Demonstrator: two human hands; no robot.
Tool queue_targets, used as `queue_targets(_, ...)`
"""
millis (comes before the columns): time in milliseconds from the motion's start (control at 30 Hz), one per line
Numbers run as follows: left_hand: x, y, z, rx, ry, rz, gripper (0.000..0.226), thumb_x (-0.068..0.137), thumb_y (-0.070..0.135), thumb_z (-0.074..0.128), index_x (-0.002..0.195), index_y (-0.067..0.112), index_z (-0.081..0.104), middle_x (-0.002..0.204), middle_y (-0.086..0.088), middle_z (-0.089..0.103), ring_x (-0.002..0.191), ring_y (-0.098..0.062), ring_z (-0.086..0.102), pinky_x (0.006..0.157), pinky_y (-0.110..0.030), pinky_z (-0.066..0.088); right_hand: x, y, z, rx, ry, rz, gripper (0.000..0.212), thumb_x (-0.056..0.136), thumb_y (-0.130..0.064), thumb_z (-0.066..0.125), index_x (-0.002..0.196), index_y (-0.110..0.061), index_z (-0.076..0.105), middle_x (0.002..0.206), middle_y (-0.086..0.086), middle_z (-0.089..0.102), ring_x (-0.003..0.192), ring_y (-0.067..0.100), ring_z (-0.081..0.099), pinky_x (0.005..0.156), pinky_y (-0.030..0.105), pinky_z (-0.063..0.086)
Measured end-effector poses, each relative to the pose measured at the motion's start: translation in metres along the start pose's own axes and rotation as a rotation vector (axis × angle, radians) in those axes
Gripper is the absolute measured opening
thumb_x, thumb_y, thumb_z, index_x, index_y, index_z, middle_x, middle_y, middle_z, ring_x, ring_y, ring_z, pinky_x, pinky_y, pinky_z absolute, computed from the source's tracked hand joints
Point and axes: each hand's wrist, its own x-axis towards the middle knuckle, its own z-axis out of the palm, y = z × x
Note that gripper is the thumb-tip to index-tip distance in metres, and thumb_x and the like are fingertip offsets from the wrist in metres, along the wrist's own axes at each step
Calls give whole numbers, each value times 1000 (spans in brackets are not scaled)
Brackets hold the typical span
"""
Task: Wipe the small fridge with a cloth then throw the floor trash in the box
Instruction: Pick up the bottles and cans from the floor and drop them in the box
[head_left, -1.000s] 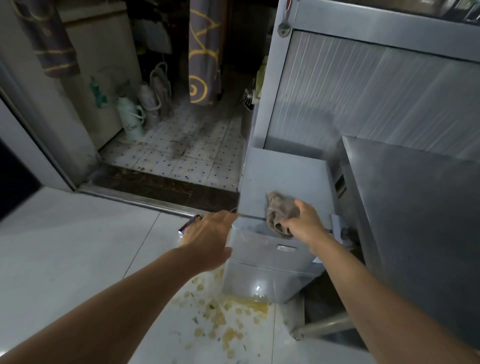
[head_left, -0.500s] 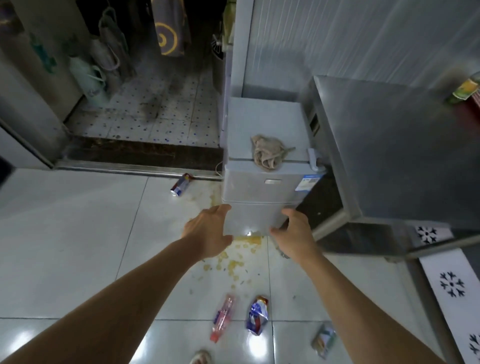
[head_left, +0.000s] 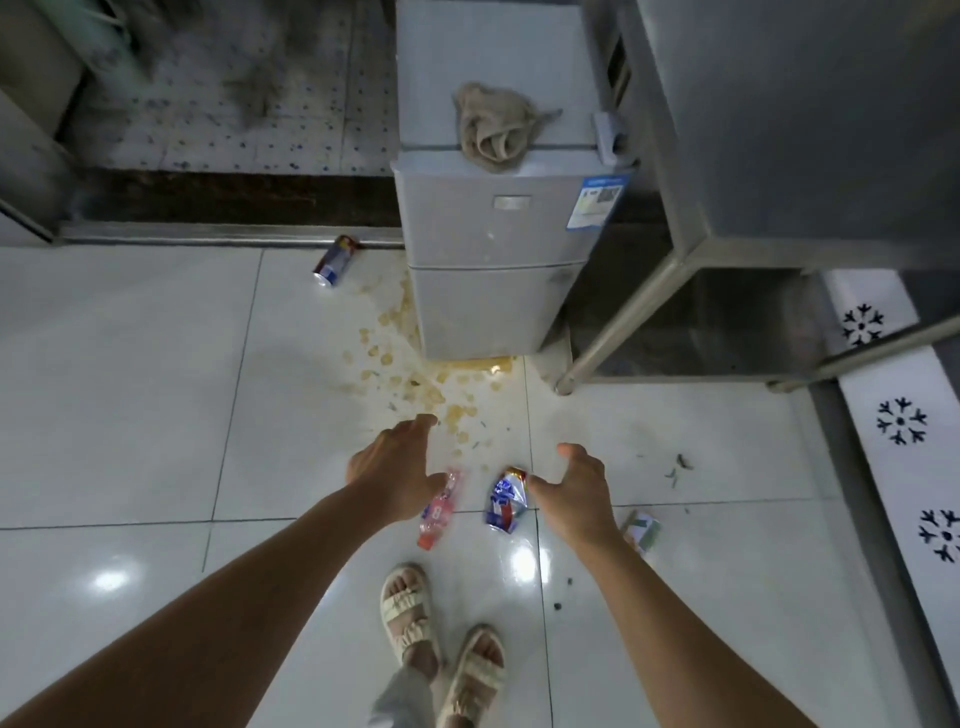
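— Where the small fridge stands against the metal table, what does it look like?

— Pale grey, two doors one above the other, a blue-and-white label at the upper door's right corner. The cloth lies crumpled on its top, a beige bundle with one fold hanging just over the front edge.

— And the floor trash?

— On the white tiles nearer the person. A red plastic bottle lies just beside a crushed blue wrapper; a green-and-white carton is further right, and a blue can lies on its side near the fridge's left corner. Yellowish flakes are scattered in front of the fridge.

— The hands?

— Both hover above the trash, holding nothing. The left hand has its fingers relaxed and spread, above the bottle's upper end. The right hand is likewise loose, thumb apart, beside the wrapper. Whether either touches the trash I cannot tell.

— What is hard to make out?

— The bottle's top is hidden behind the left hand, the carton partly behind the right wrist. The fridge's back is cut off by the frame's upper edge. Two feet in cream sandals stand below.
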Motion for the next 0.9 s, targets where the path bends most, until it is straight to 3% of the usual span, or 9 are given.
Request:
queue_targets(300,24,-24,130,-7,-78,-66,64,81,40,63,135,24,33,130,1,56,115,-22,56,85,-36,50,38,99,64,42,-6,143,54,84,-19,61,132,-6,38,131,18,43,120,32,45,99,37,40)
queue_targets(600,111,-90,284,-2,-110,-133,66,82,39,63,137,22,30,137,-3,49,118,-26,52,85,-37,46,141,207,183,60,6,232,67,83,-17,63,140,-6,29,139,17,37,127,30,40,100,33,35)
queue_targets(733,150,-123,349,-9,-130,-183,67,81,41,63,136,21,29,138,-3,46,121,-27,49,88,-38,43,190,250,236,94,31,257,70,82,-21,65,140,-8,28,139,15,38,124,27,43,88,26,34)
queue_targets(900,194,-149,418,-49,-136,-214,74,77,44,67,136,20,28,138,-6,46,119,-29,49,89,-40,42,246,298,285,114,100,252,76,81,-28,70,140,-6,27,137,16,42,122,26,45,86,25,36)
